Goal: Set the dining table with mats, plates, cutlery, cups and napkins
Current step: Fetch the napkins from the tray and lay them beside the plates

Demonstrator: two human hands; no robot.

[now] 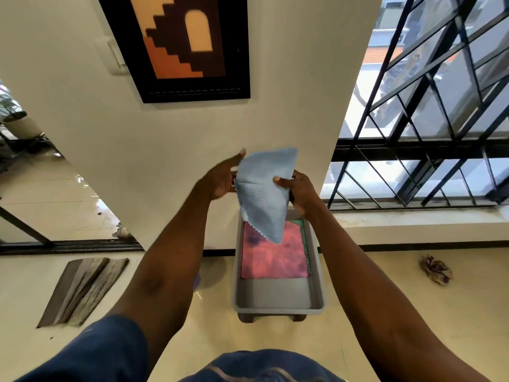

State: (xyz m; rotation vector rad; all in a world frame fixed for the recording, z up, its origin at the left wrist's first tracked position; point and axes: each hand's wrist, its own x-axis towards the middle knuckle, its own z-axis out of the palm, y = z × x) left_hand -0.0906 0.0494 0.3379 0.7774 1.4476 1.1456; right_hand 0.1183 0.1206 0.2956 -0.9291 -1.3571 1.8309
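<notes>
Head view, looking down past two bare arms: there is one blue cloth napkin [264,191] in the air, held between two hands above one grey tray [316,274]. The left hand [220,180] is at the napkin's left edge with its fingers stretched up along the cloth, the thumb side behind it; whether it truly pinches the fabric I cannot tell from here. The right hand [298,193] grips the right edge, thumb pressed on the front face and the other fingers curled behind.

The napkin hangs as a folded, roughly diamond-like shape, its long axis running from the upper corner near the wall down to a pointed lower corner with a zigzag-cut edge. That lower tip dangles just over the tray's far end.

Inside the tray I count two more cloths: a pink one with dark blotches [274,255] lying flat on top, and a green one [304,235] beneath it, showing only as a strip along the right side. The near half of the tray floor shows bare grey. The tray stands on a low brown support, mostly hidden.

On the cream tiled floor, one grey striped mat [82,290] lies to the left, and one crumpled rag [436,268] lies to the right under the barred window [429,106]. One framed picture [181,42] hangs on the wall.
</notes>
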